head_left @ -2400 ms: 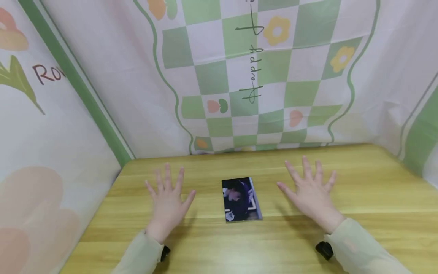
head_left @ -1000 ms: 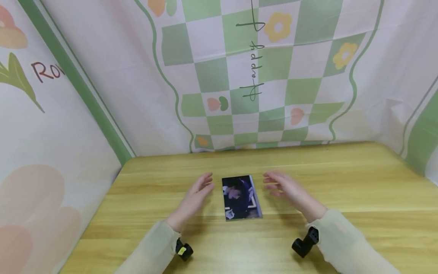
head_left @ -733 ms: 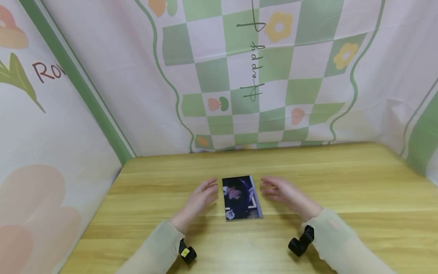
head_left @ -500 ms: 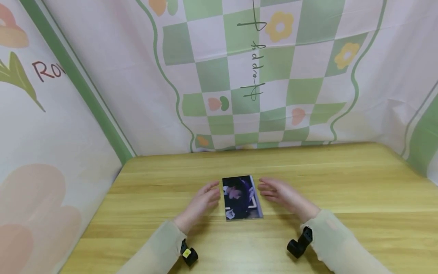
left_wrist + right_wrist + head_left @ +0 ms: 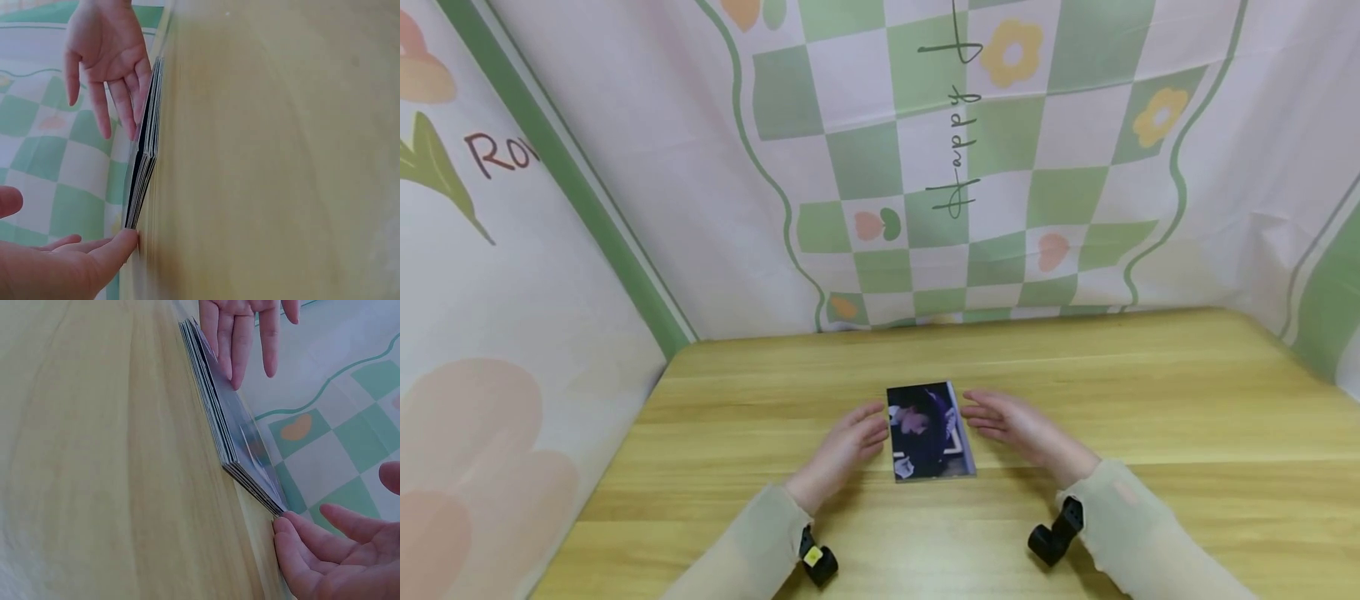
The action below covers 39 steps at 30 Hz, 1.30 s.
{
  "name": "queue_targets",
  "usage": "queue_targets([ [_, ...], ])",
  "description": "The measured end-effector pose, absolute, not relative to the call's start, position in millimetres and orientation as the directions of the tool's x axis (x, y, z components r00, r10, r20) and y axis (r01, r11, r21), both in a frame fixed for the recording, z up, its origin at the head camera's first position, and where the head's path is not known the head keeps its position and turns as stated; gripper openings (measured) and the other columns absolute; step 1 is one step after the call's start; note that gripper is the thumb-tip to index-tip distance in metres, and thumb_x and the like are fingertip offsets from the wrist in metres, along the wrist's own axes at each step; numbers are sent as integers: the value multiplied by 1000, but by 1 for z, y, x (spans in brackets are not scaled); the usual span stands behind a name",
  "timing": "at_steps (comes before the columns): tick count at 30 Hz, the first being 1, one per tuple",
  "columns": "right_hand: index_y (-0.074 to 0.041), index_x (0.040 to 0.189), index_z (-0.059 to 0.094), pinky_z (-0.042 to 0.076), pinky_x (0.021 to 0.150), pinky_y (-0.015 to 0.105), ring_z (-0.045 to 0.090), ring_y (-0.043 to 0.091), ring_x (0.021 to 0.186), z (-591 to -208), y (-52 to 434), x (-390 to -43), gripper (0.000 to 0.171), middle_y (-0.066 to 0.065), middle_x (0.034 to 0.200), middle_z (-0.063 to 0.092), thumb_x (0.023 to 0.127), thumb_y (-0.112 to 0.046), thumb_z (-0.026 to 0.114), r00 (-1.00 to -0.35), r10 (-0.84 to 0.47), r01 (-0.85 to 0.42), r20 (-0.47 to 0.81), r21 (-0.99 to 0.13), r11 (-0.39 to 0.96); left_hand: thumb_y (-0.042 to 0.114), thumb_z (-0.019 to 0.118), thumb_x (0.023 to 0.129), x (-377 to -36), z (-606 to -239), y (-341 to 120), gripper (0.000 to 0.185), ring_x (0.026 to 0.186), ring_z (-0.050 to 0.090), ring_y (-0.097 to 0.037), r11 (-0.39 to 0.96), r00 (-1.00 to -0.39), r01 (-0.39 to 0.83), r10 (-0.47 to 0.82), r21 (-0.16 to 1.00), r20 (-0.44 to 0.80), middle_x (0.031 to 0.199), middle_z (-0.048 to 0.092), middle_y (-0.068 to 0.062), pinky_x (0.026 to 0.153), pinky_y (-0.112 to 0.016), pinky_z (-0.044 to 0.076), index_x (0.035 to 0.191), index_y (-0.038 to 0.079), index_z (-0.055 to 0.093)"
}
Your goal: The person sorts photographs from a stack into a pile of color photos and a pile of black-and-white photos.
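Observation:
A thin stack of photo cards (image 5: 925, 433) lies flat on the wooden table, its top card a dark picture with a pale strip along the right side. Seen edge-on in the left wrist view, the stack (image 5: 147, 140) shows several layers. My left hand (image 5: 848, 442) has its fingertips right at the stack's left edge, fingers extended and palm turned inward. Across from it, my right hand (image 5: 1018, 425) holds its fingertips at the right edge, thumb raised apart. In the right wrist view, fingertips of the right hand (image 5: 337, 553) meet the stack's corner (image 5: 250, 456).
The wooden table (image 5: 1112, 383) reaches back to a white fabric backdrop (image 5: 715, 275) with a green checked print. Another printed fabric panel (image 5: 490, 300) borders the left side. Black wrist cameras (image 5: 1051, 537) hang below both sleeves.
From spread wide above the table, both hands have turned palm-inward and come together toward the stack, closing in on its left and right edges. The stack has stayed in place.

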State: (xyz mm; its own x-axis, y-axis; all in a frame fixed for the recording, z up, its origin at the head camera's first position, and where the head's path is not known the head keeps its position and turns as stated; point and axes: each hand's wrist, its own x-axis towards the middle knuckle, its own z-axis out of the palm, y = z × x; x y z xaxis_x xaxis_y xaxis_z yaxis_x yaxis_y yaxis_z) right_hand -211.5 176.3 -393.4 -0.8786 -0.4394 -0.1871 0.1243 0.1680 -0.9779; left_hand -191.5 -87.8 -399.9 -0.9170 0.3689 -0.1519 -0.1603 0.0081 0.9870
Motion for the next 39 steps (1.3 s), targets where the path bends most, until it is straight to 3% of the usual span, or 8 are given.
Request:
queue_targets([
  [31,14,143,18,30,111,52,34,49,131,-381,170,-207,58,38,140,30,104,-28,25,-886,-428,95,-180,-972,213,17,39,99,-190,-397,-78,52,132,39,-41,56,-939,-168,293,984,-177,145,33,-31,111,-48,34,143,-8,28],
  [39,17,142,16,29,111,52,33,48,132,-377,171,-206,56,38,141,29,104,-24,23,-891,-436,63,-126,-986,157,21,39,100,-187,-393,-74,51,135,34,-41,132,-948,-121,278,984,-154,147,33,-27,113,-52,28,142,-6,32],
])
